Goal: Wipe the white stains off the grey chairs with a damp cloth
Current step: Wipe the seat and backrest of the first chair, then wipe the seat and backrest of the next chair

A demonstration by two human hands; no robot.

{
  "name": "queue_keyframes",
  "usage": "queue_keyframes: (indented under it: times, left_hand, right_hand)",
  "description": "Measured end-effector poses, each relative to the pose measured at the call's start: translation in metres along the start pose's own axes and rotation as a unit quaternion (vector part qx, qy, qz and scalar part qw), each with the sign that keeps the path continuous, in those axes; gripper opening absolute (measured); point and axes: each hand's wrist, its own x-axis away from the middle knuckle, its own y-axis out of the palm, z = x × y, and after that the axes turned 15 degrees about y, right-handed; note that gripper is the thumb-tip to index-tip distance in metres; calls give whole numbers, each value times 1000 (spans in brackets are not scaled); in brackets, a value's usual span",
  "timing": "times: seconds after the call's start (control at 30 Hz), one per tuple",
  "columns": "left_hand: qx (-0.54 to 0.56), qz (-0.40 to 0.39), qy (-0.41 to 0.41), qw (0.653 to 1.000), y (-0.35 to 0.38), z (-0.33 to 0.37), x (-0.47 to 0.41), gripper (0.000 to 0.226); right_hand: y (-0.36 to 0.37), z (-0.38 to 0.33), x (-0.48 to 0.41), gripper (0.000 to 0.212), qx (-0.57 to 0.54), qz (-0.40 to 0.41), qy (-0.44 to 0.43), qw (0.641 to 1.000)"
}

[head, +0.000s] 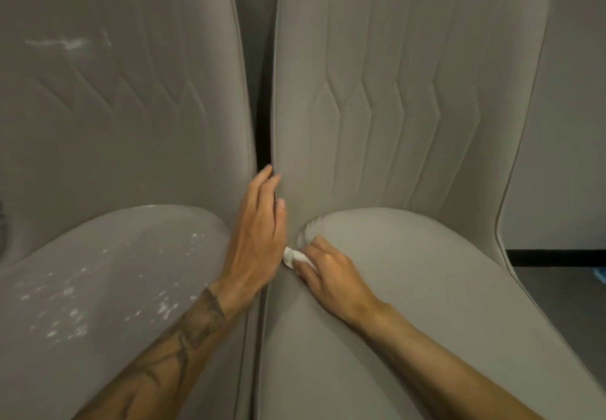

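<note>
- Two grey chairs stand side by side: the left chair (108,288) fills the left half of the frame, the right chair (410,288) the right half, with a narrow dark gap running up the centre between them.
- The right hand (331,275), just right of centre, has its fingers pressed together on a small white cloth (291,257), holding it down on the inner edge of the right chair's seat, beside the gap.
- A pale streak (308,227) lies on that seat just above the cloth, toward the backrest; it may be a stain or only brushed fabric nap, the view is too soft to say.
- The left hand (259,236) lies flat with fingers loosely extended and holds nothing, resting along the gap with its fingertips at the right chair's backrest edge.
- The heaviest white speckles (72,305) cover the left chair's seat at lower left, and a smear (65,42) marks its backrest at upper left.
- So the remaining work lies left of the cloth, across the gap; the cloth hand must cross over, though the empty hand is nearer.
</note>
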Motion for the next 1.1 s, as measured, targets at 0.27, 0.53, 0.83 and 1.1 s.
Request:
queue_keyframes:
  times: [0.27, 0.53, 0.83, 1.1]
  left_hand:
    - [5, -70, -32, 997, -35, -1, 95, 28]
    - [-124, -162, 44, 978, -82, 11, 143, 40]
    - [-210, -166, 42, 963, -112, 18, 187, 42]
    - [-242, -166, -12, 956, -185, 5, 201, 39]
  right_hand:
    - [8, -33, 112, 21, 0, -36, -49, 998]
    - [14, -58, 163, 21, -6, -73, -36, 997]
    - [24, -90, 151, 18, -211, 29, 49, 976]
    - [52, -125, 69, 19, -120, 139, 99, 978]
